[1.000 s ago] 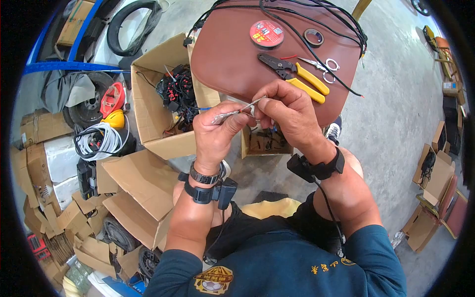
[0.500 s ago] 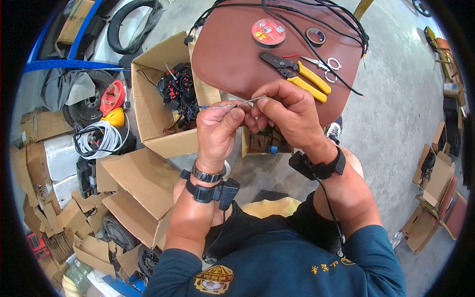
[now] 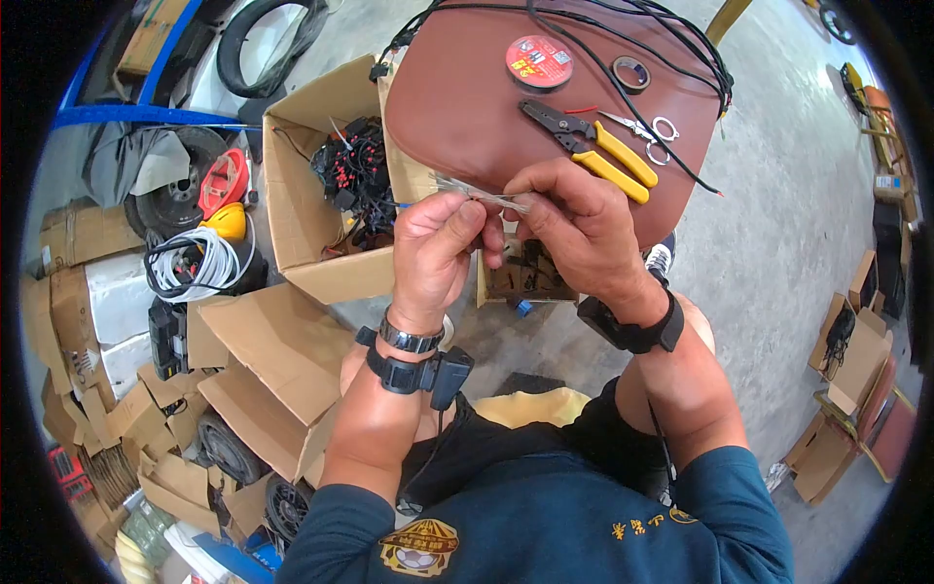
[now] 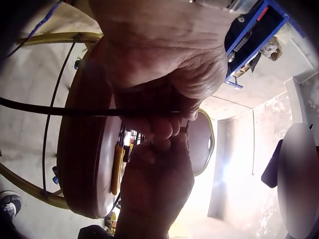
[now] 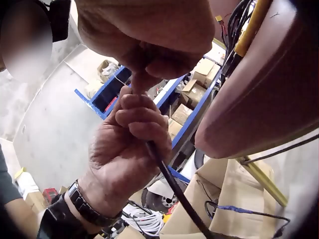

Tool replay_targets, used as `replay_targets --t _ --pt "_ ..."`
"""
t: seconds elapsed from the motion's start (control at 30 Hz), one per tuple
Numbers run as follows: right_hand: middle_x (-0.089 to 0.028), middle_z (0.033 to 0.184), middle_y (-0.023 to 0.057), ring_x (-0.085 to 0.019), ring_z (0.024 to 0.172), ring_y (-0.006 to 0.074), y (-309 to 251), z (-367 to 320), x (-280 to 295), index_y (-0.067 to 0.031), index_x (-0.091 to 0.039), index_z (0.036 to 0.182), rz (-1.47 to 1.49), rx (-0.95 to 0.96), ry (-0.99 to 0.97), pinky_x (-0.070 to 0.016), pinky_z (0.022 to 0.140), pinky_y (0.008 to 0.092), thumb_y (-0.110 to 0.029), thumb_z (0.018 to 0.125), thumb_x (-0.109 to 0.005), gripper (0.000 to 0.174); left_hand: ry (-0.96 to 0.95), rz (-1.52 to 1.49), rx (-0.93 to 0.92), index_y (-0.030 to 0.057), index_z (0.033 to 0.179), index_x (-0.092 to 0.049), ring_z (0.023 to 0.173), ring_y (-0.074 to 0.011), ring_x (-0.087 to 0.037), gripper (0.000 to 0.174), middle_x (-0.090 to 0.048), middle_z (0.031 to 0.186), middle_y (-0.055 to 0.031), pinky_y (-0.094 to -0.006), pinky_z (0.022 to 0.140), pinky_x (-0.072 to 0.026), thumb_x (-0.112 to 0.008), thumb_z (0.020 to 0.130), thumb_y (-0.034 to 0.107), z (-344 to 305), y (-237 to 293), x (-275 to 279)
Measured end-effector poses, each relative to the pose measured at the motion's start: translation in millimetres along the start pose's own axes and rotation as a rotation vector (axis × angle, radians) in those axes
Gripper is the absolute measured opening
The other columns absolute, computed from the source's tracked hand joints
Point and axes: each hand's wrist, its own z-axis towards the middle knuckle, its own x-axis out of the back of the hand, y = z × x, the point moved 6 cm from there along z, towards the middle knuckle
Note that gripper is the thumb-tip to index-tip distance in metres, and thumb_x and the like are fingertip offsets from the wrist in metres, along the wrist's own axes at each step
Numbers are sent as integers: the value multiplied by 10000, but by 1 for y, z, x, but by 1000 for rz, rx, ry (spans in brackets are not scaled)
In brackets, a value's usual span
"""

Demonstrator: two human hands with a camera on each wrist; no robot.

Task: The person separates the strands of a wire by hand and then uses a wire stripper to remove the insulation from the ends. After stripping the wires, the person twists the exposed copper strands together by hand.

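Note:
Thin silvery wire strands (image 3: 486, 197) stretch between the fingertips of both hands, in front of the brown seat. My left hand (image 3: 433, 248) pinches them with thumb and fingers, and some loose ends fan out above its fingertips. At their other end my right hand (image 3: 584, 234) pinches them between thumb and forefinger. In the right wrist view a black cable (image 5: 179, 191) runs out of the curled fingers of the left hand (image 5: 127, 144). The same cable (image 4: 55, 110) crosses the left wrist view. Exactly where cable and strands join is hidden by the fingers.
On the brown seat (image 3: 452, 97) lie yellow-handled pliers (image 3: 623, 165), scissors (image 3: 662, 139), a red-labelled roll (image 3: 539, 62), a black tape roll (image 3: 630, 73) and black cables. A carton (image 3: 336, 277) of tangled wiring stands left; a smaller box (image 3: 501, 287) sits below the hands.
The strands between the hands now appear spread, with ends fanning out above the left fingertips. The hands stay close together, and the head view has shifted slightly.

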Motion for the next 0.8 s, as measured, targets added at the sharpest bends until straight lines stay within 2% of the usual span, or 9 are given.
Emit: replay_targets --t 0.2,0.4,0.53,0.6,0.7,0.8 --pt "-650 775 82 -612 660 156 -1 0 2 -13 -637 968 -66 55 -12 -484 615 275 -7 868 -627 100 -2 10 -16 -35 958 -671 635 -149 -603 239 -659 772 -92 -268 548 -505 -609 968 195 1 -1 1" --pt "-662 820 90 -624 700 173 -4 0 1 -15 -652 959 -72 18 -18 -488 645 276 -6 856 -635 105 22 32 -15 -30 913 -664 609 -144 -591 232 -645 727 -88 -261 533 -489 -604 972 186 1 2 1" --pt "-663 834 94 -620 714 160 -6 1 2 -3 -656 974 -79 73 -39 -489 657 271 8 857 -631 121 16 60 -31 -29 914 -668 593 -137 -581 207 -643 718 -84 -250 521 -473 -608 967 161 2 2 4" --pt "-662 842 91 -616 721 147 -5 2 4 3 -656 985 -41 70 -52 -488 661 267 15 860 -627 129 36 103 -23 -18 920 -654 576 -153 -581 219 -641 717 -90 -259 509 -462 -625 957 196 2 2 6" --pt "-662 852 63 -604 733 114 -4 3 7 11 -655 1001 -17 15 -84 -481 656 250 19 875 -618 132 46 118 -5 -10 919 -647 569 -153 -572 218 -637 716 -89 -255 501 -444 -640 947 207 2 2 7" --pt "-659 855 26 -591 740 79 4 2 7 10 -656 1010 72 -128 -106 -479 657 230 3 887 -618 129 55 124 -4 -7 923 -651 571 -148 -563 208 -631 714 -83 -248 503 -435 -647 944 200 2 2 8"
